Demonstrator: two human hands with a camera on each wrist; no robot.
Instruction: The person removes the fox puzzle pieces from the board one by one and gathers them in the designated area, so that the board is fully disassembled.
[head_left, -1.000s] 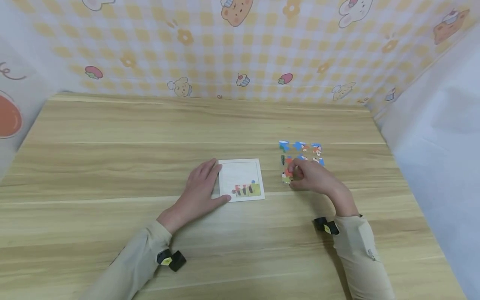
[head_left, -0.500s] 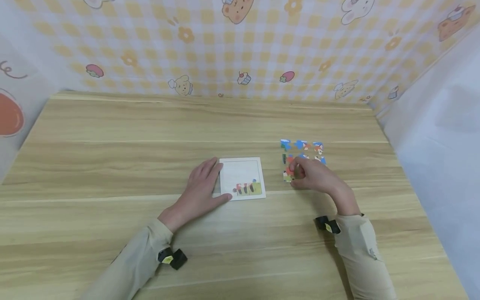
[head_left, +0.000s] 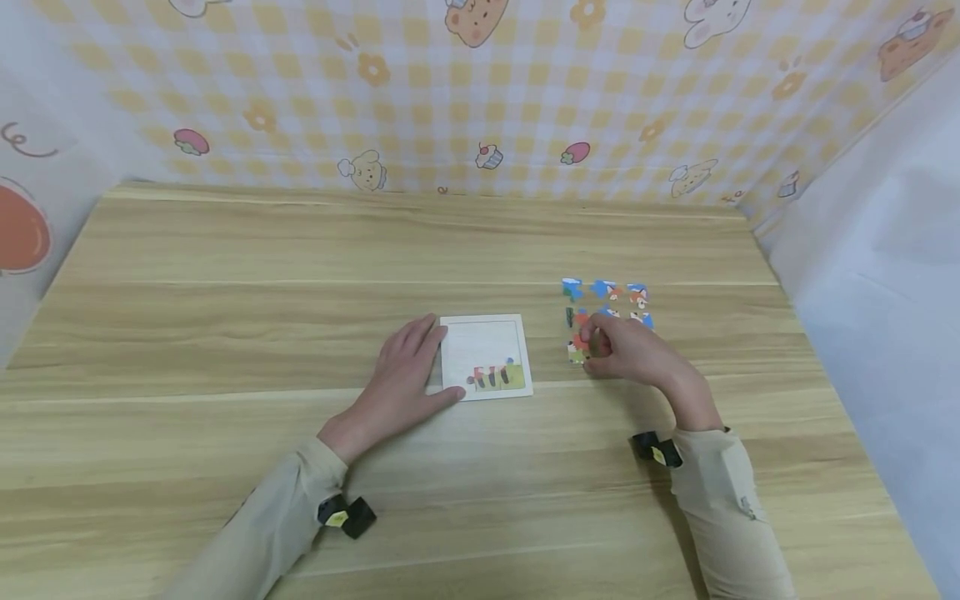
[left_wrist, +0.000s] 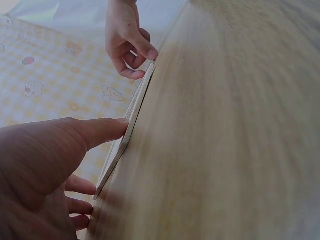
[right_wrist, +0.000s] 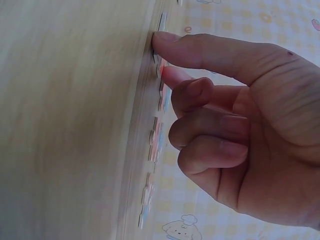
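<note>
A square white puzzle board point(head_left: 480, 340) lies flat, with a few joined pieces point(head_left: 510, 377) in its lower right corner. My left hand point(head_left: 401, 375) rests at the board's left side, thumb on the near left corner and fingers spread along the left edge. To the right, several loose jigsaw pieces point(head_left: 637, 296) lie in rough rows. My right hand point(head_left: 637, 354) is over the near left of them, thumb and index finger at either side of a puzzle piece point(head_left: 576, 353), pinching it low at the table. The other fingers point(right_wrist: 210, 125) are curled in and partly cover the rows.
The wooden table point(head_left: 262, 250) runs back to a yellow checked cloth point(head_left: 420, 108). A white cloth wall point(head_left: 870, 275) stands at the right. Dark wrist cameras are strapped to both sleeves point(head_left: 727, 492).
The head view has shifted very slightly. Both hands keep their places, and the board and loose pieces look the same as before.
</note>
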